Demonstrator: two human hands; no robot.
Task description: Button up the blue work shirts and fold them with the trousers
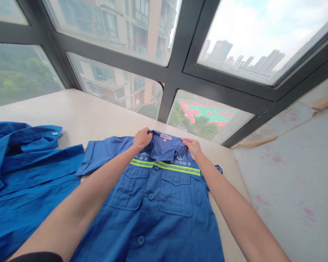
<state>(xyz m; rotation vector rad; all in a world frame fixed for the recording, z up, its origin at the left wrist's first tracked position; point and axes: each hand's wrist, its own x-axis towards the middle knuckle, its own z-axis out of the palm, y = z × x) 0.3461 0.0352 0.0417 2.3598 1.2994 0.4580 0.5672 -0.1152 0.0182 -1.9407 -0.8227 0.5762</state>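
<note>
A blue short-sleeved work shirt (158, 203) lies flat, front up and buttoned, on a pale sill, its collar toward the window. It has two chest pockets and a yellow-green reflective stripe (166, 166). My left hand (142, 139) pinches the left side of the collar. My right hand (192, 147) grips the right side of the collar. Both hands are closed on the fabric.
A heap of more blue garments (24, 171) lies at the left. The pale sill (79, 112) ends against dark-framed windows (175, 72) overlooking buildings. A mattress with a faint pink print (295, 174) adjoins the sill on the right.
</note>
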